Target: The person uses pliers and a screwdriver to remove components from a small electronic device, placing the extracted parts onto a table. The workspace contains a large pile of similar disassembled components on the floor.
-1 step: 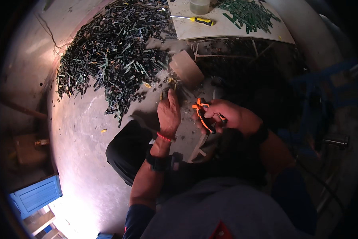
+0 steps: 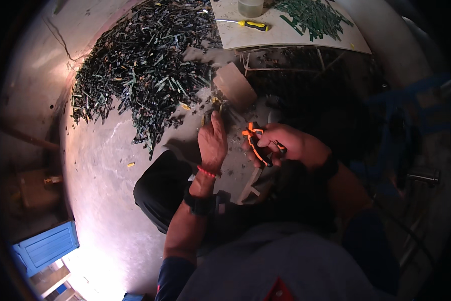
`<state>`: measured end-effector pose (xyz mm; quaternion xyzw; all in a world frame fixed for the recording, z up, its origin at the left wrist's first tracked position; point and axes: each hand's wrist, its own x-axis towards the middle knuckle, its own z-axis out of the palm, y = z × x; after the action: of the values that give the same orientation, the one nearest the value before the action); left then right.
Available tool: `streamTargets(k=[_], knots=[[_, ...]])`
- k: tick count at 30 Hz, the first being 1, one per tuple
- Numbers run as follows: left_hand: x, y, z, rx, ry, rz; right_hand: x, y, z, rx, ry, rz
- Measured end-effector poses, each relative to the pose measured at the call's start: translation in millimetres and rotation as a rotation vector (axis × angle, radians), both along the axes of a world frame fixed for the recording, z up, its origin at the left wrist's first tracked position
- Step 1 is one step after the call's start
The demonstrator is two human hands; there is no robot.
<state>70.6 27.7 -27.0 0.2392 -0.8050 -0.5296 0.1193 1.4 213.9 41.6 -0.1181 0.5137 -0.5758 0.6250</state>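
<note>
Pliers with orange-and-black handles are in my right hand, its fingers wrapped round the grips. A little to the left is my left hand, back upward, its thumb stretched forward along the closed fingers. A small dark and yellowish bit shows by its fingertips; the fingers hide most of what they grip, so I cannot name it. Ahead of the hands lies a brown block. Beyond my left hand spreads a big heap of dark, narrow strips on the floor.
A low pale table at the far right bears a yellow-and-black screwdriver, a tub of cloudy liquid and a pile of green strips. A blue panel is at the lower left. My knee sits beside my left forearm.
</note>
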Motion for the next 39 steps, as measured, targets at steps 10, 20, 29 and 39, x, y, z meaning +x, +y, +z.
streamTargets(k=[10, 20, 29, 39], knots=[[-1, -4, -20, 0.105, 0.062, 0.022, -8, 3, -18, -0.008, -0.185, -0.038], [-3, -5, -5, 0.628, -0.117, 0.126, 7, -8, -4, 0.016, 0.081, -0.067], [-1, -10, -23, 0.168, 0.005, 0.024, -1, -5, -13, -0.001, 0.043, -0.012], [3, -10, -12, 0.017, 0.015, 0.002, 3, -8, -28, -0.022, -0.257, -0.101]])
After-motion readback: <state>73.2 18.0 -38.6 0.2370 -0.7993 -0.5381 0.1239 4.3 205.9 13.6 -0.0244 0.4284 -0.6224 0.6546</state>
